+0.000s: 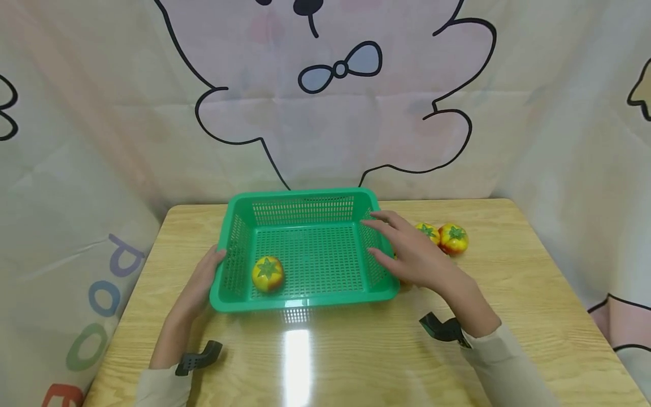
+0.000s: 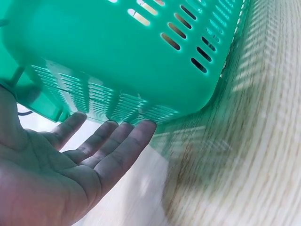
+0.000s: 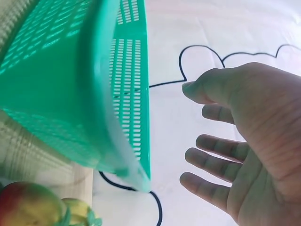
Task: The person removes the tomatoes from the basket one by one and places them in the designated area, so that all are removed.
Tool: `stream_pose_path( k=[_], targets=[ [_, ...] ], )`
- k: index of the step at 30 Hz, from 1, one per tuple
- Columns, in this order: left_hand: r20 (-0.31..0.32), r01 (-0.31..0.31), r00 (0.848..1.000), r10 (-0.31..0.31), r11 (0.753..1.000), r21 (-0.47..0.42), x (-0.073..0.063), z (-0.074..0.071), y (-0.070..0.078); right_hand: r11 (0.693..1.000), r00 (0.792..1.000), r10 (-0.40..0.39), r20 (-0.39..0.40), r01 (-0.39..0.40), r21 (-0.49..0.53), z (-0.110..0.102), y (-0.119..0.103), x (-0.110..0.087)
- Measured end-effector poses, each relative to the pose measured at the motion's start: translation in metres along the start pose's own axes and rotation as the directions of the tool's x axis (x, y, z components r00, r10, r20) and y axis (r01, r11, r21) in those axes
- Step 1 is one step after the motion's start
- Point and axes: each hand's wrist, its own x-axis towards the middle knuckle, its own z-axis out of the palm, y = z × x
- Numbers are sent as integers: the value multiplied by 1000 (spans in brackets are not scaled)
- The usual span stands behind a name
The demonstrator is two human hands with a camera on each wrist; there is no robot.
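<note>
A green plastic basket with slotted walls sits on the table, holding one yellow-red persimmon with a green leafy top at its left. My left hand is at the basket's left side, thumb by the rim. In the left wrist view its fingers stretch out against the slotted outer wall. My right hand hovers at the basket's right rim, fingers spread and holding nothing. The right wrist view shows a gap between those fingers and the rim. More persimmons lie right of the basket, partly hidden behind my right hand.
The wooden table ends at a back edge close behind the basket. A printed cloth hangs behind the table, and more cloth hangs at both sides. Dark straps are on both wrists.
</note>
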Motion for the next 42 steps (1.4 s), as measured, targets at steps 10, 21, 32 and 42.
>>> stream_pose_path(
  k=[10, 21, 32, 42],
  targets=[
    [8, -5, 1000, 5, 1000, 5, 5, 1, 3, 996, 997, -79, 26, 79, -30, -7, -12, 21],
    [9, -25, 1000, 25, 1000, 8, 4, -3, 9, 991, 984, -129, 125, 131, -6, 1, -24, 45],
    [17, 10, 1000, -10, 1000, -13, 1, -4, 5, 986, 962, -153, 228, 164, -31, 18, -38, 66],
    [8, 4, 1000, -4, 1000, -3, -2, -1, -2, 977, 936, -186, 300, 208, -42, 30, -54, 81]
  ],
)
